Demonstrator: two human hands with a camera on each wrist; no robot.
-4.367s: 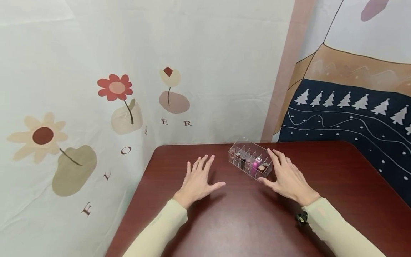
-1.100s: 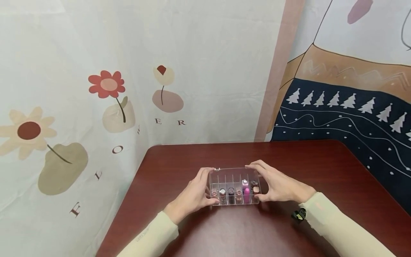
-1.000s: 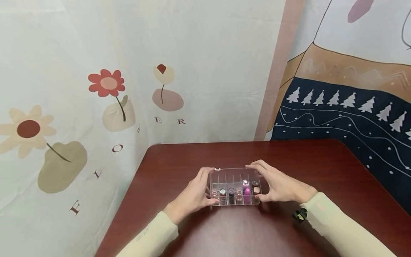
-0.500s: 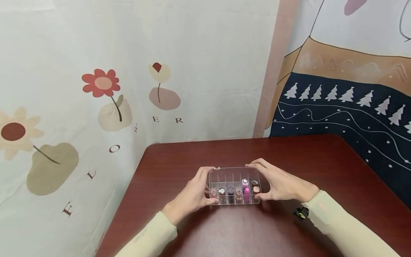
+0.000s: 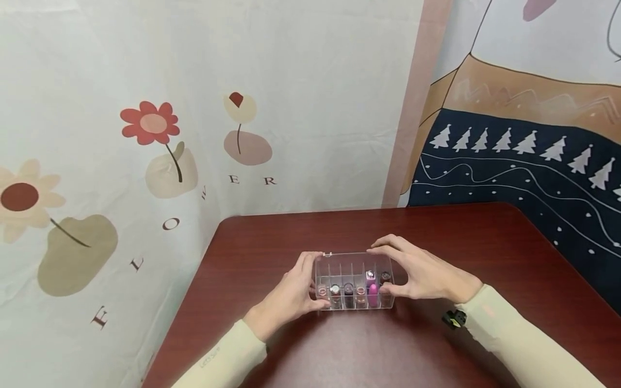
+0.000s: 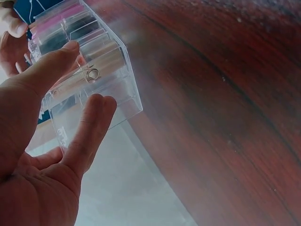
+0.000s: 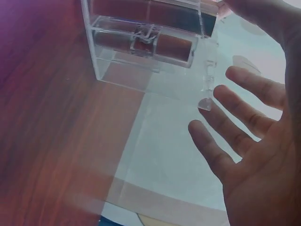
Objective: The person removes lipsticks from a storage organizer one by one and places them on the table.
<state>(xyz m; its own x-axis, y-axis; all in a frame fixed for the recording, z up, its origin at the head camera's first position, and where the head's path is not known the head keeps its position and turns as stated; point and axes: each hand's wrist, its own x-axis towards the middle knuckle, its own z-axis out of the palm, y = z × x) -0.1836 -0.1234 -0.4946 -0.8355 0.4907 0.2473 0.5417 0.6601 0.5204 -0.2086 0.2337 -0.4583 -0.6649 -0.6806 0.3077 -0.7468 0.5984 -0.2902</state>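
A clear plastic lipstick organizer [image 5: 342, 265] with dividers stands on the table, holding several small tubes toward its front and right side. Among them are a pink tube [image 5: 372, 293] and a dark tube [image 5: 348, 293]. My left hand [image 5: 286, 293] grips the organizer's left end, thumb in front and fingers behind; the left wrist view shows two fingertips flat against its end wall [image 6: 127, 101]. At the right end, my right hand [image 5: 427, 272] is spread, its thumb over the front right compartment and its index fingertip near the back corner. In the right wrist view the other fingers stand apart from the organizer.
The dark red wooden table [image 5: 291, 237] carries the organizer near its middle. Behind and to the left hangs a pale cloth [image 5: 310, 108] with printed flowers. A navy cloth [image 5: 509, 178] with white trees hangs at the right. A black device [image 5: 454, 319] sits under the right wrist.
The organizer has come from the back right to the middle and been squared up, with the left hand taking its left end. Lately the right thumb has lifted inward over the front right compartment.
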